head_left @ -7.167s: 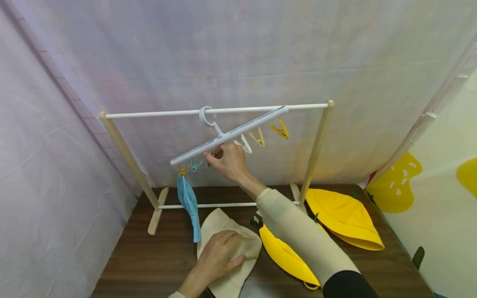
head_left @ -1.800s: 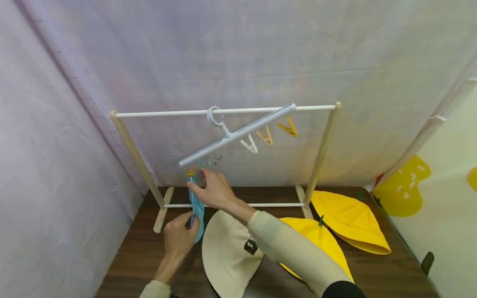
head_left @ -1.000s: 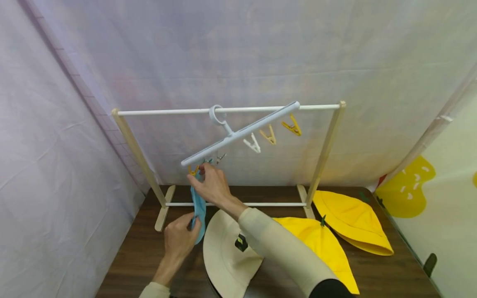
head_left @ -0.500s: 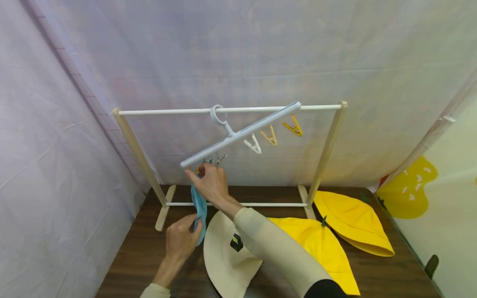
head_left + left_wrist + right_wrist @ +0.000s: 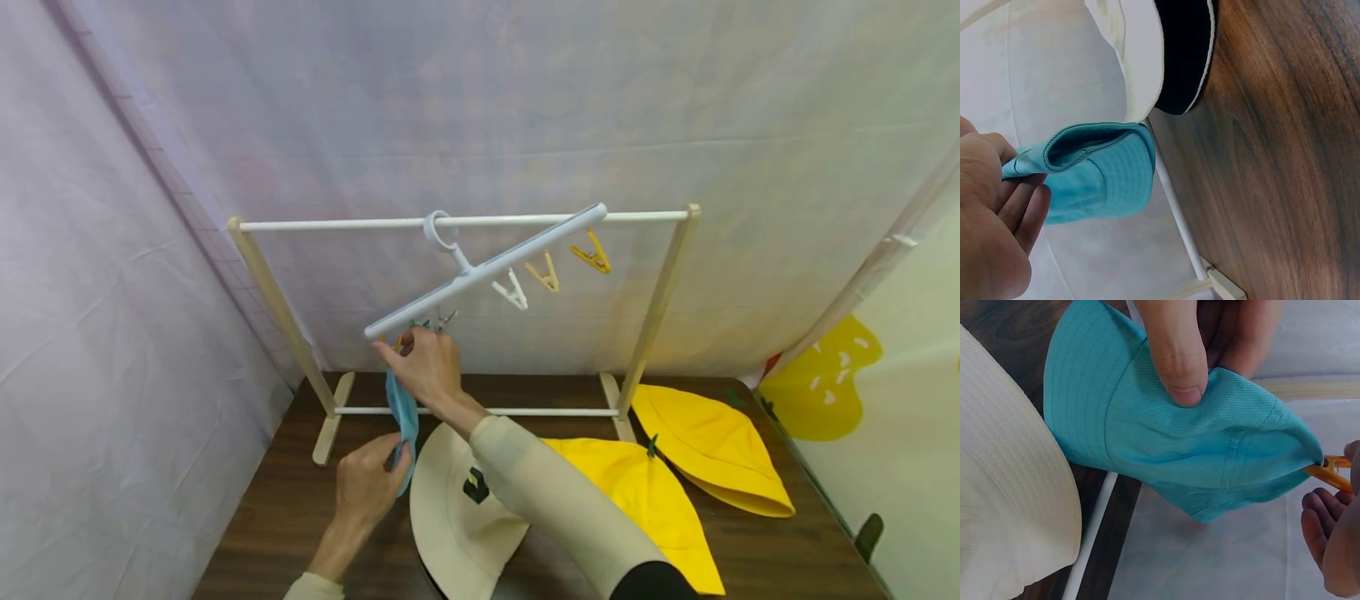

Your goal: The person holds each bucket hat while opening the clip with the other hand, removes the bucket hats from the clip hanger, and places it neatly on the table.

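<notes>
A light-blue bucket hat point(image 5: 403, 408) hangs from an orange clothespin point(image 5: 1332, 477) at the low left end of the pale hanger point(image 5: 420, 306). My left hand point(image 5: 365, 481) pinches the hat's cloth near its lower part, thumb on one side as the right wrist view shows. The left wrist view has the hat's folded opening point(image 5: 1085, 147) beyond those fingers. Up at the clip, my right hand point(image 5: 431, 367) squeezes the clothespin between thumb and fingers. In the right wrist view, the hat's crown meets the clip's tips. Part of the clothespin is covered by the right hand.
A rack with a white top bar point(image 5: 330, 226) carries the tilted hanger. White point(image 5: 512, 292), cream point(image 5: 545, 273) and yellow point(image 5: 592, 254) clothespins hang at its right. A beige hat point(image 5: 450, 508) and two yellow hats point(image 5: 630, 483) lie on the brown table point(image 5: 255, 533).
Earlier my left hand lay on the beige hat; now it grips the blue hat. My right hand went from mid-hanger to the orange clothespin. The beige hat was turned. Little moves in the last half second.
</notes>
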### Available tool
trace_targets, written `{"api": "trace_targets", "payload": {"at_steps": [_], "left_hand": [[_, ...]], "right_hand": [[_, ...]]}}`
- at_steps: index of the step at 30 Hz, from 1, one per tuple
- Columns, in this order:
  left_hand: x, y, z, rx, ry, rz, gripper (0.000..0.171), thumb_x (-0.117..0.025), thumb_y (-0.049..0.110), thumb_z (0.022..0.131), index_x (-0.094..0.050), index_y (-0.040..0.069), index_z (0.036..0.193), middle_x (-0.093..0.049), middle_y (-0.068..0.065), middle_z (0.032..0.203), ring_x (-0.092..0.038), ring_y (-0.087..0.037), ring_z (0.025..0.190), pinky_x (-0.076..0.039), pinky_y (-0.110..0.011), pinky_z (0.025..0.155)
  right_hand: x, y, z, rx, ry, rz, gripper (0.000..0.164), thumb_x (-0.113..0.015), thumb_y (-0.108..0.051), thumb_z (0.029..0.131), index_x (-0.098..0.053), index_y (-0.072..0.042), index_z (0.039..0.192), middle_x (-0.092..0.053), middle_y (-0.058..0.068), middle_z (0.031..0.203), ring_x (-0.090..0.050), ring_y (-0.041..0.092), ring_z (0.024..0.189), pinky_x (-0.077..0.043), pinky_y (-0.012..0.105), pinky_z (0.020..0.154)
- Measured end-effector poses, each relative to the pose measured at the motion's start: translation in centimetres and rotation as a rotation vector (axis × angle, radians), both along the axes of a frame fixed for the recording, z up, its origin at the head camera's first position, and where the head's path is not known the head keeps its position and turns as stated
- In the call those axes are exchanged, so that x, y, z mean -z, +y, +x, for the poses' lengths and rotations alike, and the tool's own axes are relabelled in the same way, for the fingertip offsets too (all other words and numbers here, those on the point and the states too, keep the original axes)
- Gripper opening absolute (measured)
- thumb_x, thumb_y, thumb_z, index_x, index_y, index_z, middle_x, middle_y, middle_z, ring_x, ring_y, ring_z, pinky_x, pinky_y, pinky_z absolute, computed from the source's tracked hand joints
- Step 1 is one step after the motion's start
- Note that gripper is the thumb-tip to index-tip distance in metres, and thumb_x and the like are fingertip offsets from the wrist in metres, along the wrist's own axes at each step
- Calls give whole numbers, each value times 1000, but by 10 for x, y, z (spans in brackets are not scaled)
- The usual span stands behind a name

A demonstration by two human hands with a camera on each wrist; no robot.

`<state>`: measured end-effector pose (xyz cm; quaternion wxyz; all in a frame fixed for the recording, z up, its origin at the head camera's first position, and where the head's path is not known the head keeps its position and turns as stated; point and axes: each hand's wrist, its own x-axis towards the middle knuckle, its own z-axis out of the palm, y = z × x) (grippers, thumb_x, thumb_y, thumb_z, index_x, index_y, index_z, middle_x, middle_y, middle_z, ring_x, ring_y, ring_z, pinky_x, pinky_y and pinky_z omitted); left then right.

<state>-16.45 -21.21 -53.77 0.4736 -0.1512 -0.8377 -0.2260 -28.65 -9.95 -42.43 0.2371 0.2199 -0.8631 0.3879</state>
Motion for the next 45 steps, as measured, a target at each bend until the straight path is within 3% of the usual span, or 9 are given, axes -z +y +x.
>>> {"api": "trace_targets", "payload": {"at_steps": [8, 18, 26, 36, 45], "left_hand": [[2, -1, 0, 9, -5, 15, 12, -82, -1, 81, -84, 8, 90, -83, -6, 80, -74, -18, 59, -58, -35, 52], [1, -8, -2, -10, 23, 36, 9, -89, 1, 83, -86, 4, 91, -85, -10, 82, -81, -22, 64, -61, -37, 54], [1, -15, -1, -36, 42, 47, 9, -89, 1, 82, -87, 3, 91, -85, -11, 82, -81, -24, 65, -61, -39, 55], [3, -26, 4, -70, 58, 70, 10, -87, 0, 83, -88, 4, 92, -86, -12, 85, -84, -28, 71, -64, -45, 59], [-5, -41, 13, -112, 58, 31, 8, -87, 1, 83, -86, 5, 89, -87, -12, 87, -84, -31, 71, -61, -46, 57]], "right_hand": [[-1, 1, 0, 16, -3, -1, 41, -86, -47, 98, -80, -7, 90, -82, 5, 79, -75, 19, 65, -51, 19, 56], [-3, 4, -1, 14, -28, 17, 36, -84, -43, 99, -81, -8, 91, -83, 5, 81, -77, 22, 70, -58, 26, 59], [-1, 6, -5, -23, 18, 8, 33, -84, -37, 100, -81, -7, 86, -82, 5, 77, -73, 16, 62, -50, 19, 54], [0, 7, -5, -48, 12, 22, 31, -83, -33, 102, -80, -7, 86, -84, 6, 81, -71, 14, 62, -47, 16, 53], [0, 8, -6, -38, 34, 53, 33, -82, -36, 102, -79, -8, 83, -83, 4, 77, -71, 16, 62, -47, 19, 55]]}}
